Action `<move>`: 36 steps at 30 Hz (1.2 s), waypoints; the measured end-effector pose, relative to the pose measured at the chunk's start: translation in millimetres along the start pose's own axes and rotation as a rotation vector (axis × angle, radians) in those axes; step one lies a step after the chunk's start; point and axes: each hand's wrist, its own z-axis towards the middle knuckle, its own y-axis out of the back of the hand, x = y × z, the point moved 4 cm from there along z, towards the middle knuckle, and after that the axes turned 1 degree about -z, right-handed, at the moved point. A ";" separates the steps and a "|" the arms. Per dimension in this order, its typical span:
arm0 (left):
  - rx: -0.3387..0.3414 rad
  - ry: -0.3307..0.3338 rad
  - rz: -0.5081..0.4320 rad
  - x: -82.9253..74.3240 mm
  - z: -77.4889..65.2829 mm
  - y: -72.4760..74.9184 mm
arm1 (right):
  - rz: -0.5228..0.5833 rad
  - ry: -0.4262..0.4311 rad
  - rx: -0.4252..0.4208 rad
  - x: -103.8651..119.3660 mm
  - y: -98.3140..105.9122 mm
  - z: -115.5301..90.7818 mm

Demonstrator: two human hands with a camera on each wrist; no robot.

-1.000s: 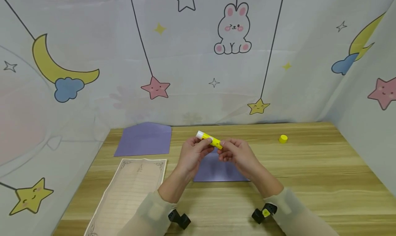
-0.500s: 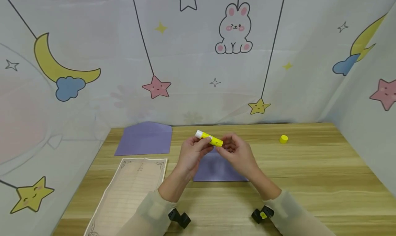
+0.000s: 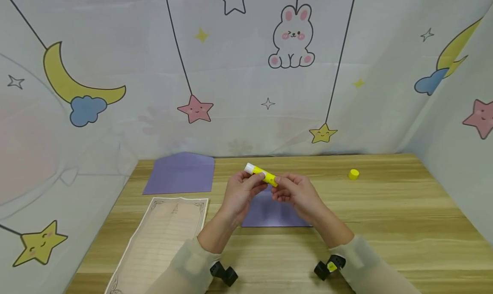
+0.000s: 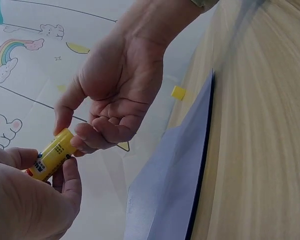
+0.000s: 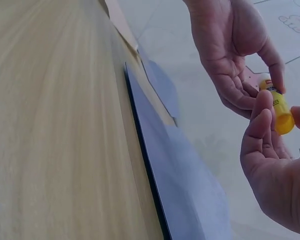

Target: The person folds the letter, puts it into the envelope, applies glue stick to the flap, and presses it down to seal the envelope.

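A yellow glue stick (image 3: 269, 178) with a white end is held above the table between both hands. My left hand (image 3: 240, 193) grips its barrel near the white end, thumb on top. At the yellow base, my right hand (image 3: 300, 195) pinches with thumb and forefinger, its other fingers curled. The right wrist view shows the base of the glue stick (image 5: 283, 122) between the right thumb and fingers. Below the hands lies a purple envelope (image 3: 269, 212), partly covered by them. Its yellow cap (image 3: 353, 174) stands apart on the table at the right.
Another purple envelope (image 3: 179, 174) lies at the back left of the wooden table (image 3: 385, 225). In front of it is a lined, cream letter sheet (image 3: 161, 234) with an ornate border. A printed curtain (image 3: 239, 71) hangs behind the table.
Half a second ago the right fingers were loosened and raised around the base; now they pinch it again, as they did one second ago. The left hand keeps its hold.
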 end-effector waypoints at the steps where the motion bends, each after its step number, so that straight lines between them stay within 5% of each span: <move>1: -0.001 0.000 -0.001 0.2 0.2 -0.1 | 0.015 -0.018 0.002 -0.3 -0.2 -0.4; 6: -0.002 -0.011 -0.002 0.0 1.2 -0.3 | 0.051 -0.048 0.024 -0.1 -1.4 -1.7; 12: -0.002 -0.018 0.004 -0.2 0.6 0.4 | 0.026 0.011 0.057 2.8 -4.6 -2.8; 25: 0.032 0.027 0.098 0.9 -1.6 -0.4 | -0.008 0.062 -0.024 5.1 -1.9 -2.8; 36: -0.105 -0.060 0.137 -4.3 5.3 8.2 | 0.060 0.068 -0.144 17.3 12.4 -2.2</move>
